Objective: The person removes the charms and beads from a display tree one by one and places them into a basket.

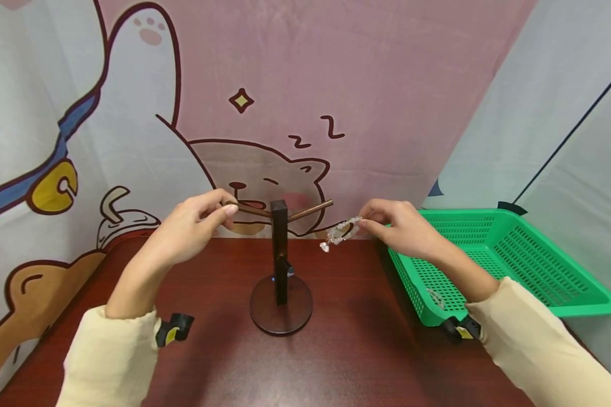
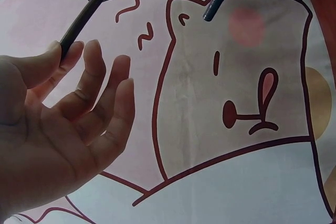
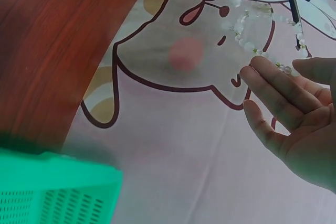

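A dark wooden display stand [image 1: 280,254] rises from a round base, with thin rods angling up and outward from its top. My left hand [image 1: 196,226] pinches the tip of the left rod [image 2: 84,22] between thumb and index finger; its other fingers are spread loosely in the left wrist view. On the opposite side, my right hand [image 1: 402,226] pinches one edge of a clear and white beaded bracelet [image 1: 343,230]. The loop hangs in the air just right of the stand, below the tip of the right rod [image 1: 313,210]. A small pale charm [image 1: 325,246] dangles from it.
A green plastic basket [image 1: 539,310] stands on the right of the reddish-brown table [image 1: 209,362], under my right forearm. Inside it lies another clear beaded piece [image 1: 436,298]. A small knob [image 1: 289,270] juts from the stand's post. Behind hangs a printed cartoon cloth [image 1: 397,102].
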`<state>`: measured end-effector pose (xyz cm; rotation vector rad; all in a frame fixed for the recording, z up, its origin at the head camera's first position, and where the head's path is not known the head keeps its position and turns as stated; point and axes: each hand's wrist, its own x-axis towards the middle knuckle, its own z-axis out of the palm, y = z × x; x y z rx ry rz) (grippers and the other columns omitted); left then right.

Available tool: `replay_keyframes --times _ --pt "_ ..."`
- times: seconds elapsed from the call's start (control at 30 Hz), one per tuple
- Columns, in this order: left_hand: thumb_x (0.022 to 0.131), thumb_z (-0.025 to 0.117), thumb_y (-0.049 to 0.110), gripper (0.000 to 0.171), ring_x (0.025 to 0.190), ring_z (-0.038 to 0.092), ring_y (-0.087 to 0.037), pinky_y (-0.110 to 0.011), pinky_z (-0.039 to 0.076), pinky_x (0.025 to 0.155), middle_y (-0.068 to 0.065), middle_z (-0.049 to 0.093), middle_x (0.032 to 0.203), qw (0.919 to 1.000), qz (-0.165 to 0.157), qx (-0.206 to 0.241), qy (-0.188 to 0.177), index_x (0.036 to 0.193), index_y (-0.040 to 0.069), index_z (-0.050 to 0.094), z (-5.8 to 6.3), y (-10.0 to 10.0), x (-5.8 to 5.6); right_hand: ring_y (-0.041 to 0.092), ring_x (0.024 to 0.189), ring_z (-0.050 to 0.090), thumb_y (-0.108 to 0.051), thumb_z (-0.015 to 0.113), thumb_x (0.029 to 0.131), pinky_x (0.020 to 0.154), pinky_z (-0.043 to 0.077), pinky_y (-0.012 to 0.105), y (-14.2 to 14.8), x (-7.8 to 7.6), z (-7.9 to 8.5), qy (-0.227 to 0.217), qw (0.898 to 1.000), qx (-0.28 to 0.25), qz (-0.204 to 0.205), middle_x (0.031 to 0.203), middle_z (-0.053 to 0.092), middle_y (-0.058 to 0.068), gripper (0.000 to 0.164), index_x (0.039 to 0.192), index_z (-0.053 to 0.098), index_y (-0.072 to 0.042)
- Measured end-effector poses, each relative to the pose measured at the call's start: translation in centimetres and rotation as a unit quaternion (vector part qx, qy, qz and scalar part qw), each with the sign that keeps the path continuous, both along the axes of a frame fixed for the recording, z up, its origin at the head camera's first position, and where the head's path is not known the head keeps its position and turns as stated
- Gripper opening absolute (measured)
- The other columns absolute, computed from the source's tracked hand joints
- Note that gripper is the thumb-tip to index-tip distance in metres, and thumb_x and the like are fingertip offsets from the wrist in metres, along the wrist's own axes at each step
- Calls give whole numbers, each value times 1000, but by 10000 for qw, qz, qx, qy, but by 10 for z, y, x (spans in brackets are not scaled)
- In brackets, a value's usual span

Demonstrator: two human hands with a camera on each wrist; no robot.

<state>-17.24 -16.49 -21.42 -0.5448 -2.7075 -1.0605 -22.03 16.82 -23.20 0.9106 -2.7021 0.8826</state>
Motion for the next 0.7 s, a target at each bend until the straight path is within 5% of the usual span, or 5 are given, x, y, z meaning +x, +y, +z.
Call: replay_keyframes --times 0.7 --pt "97 46 24 17 69 50 -20 -34 39 63 -6 61 82 10000 -2 -3 -24 102 12 57 0 0 0 7 72 61 -12 57 91 63 44 28 51 20 3 -401 9983 398 -117 76 65 -8 5 92 61 -10"
